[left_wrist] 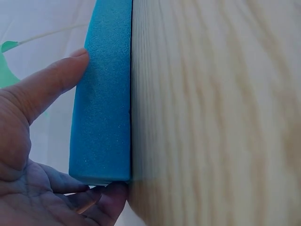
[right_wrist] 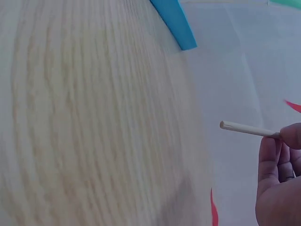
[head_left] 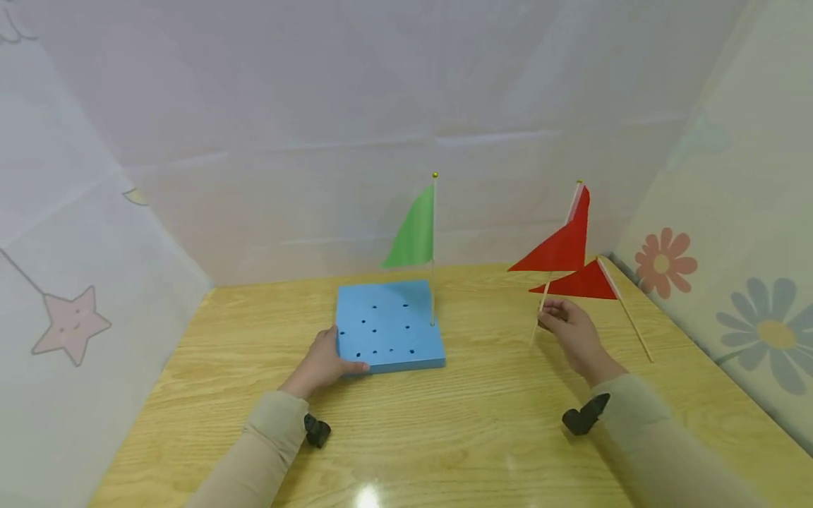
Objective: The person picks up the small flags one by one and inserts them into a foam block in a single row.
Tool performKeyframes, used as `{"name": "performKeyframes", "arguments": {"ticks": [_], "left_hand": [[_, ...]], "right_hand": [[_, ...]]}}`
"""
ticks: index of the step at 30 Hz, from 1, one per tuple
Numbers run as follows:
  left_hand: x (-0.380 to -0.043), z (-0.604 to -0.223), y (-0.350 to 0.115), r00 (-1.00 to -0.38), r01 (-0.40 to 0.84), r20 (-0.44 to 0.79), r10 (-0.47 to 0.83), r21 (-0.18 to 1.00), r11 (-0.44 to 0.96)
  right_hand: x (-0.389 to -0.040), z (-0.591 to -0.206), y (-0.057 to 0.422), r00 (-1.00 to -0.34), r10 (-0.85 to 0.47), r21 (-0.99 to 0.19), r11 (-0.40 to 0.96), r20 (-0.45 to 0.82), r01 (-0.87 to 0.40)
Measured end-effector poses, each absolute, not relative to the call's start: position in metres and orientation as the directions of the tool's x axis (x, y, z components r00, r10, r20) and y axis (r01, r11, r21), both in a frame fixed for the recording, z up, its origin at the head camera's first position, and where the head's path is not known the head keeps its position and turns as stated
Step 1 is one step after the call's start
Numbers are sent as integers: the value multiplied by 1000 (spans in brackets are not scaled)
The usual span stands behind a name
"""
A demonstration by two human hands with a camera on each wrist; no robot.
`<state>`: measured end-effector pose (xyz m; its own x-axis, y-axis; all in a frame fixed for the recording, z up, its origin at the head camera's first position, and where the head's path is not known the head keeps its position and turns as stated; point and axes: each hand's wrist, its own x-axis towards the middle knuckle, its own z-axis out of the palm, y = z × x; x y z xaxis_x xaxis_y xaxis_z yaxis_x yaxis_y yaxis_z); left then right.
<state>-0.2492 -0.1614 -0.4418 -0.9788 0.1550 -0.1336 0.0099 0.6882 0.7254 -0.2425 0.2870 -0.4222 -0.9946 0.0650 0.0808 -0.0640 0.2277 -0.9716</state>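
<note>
A blue foam block (head_left: 387, 317) with several small holes in its top lies flat on the table. My left hand (head_left: 322, 361) grips its near left corner, thumb along the front side (left_wrist: 101, 103) and fingers at the left side. Upright in a hole near the block's right edge stands a green flag (head_left: 416, 233). To the right, my right hand (head_left: 574, 337) pinches the wooden stick (right_wrist: 247, 128) of a red flag (head_left: 559, 247) between thumb and fingers. That flag is held nearly upright, its top leaning right, and the stick's lower end points free of the block.
Another red flag (head_left: 584, 282) lies on the table just beyond my right hand, its stick (head_left: 629, 317) slanting toward me. The wooden table (head_left: 457, 437) meets printed cloth walls at the back and both sides. Black wrist cameras (head_left: 586, 415) sit on both sleeves.
</note>
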Motion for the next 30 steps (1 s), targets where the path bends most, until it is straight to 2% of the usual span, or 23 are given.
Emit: {"name": "performKeyframes", "arguments": {"ticks": [14,21,30], "left_hand": [[-249,-443,-161,-981,33,-105,163,739,673],[-248,-444,-163,-981,3,-128,144,736,676],[-244,-447,-160,-978,-61,-170,117,778,626]], "right_hand": [[-245,-405,245,-982,62,-951,269,178,-156],[-255,-407,209,-975,3,-922,325,223,-210],[-255,-407,170,-965,-43,-914,312,261,-261]]}}
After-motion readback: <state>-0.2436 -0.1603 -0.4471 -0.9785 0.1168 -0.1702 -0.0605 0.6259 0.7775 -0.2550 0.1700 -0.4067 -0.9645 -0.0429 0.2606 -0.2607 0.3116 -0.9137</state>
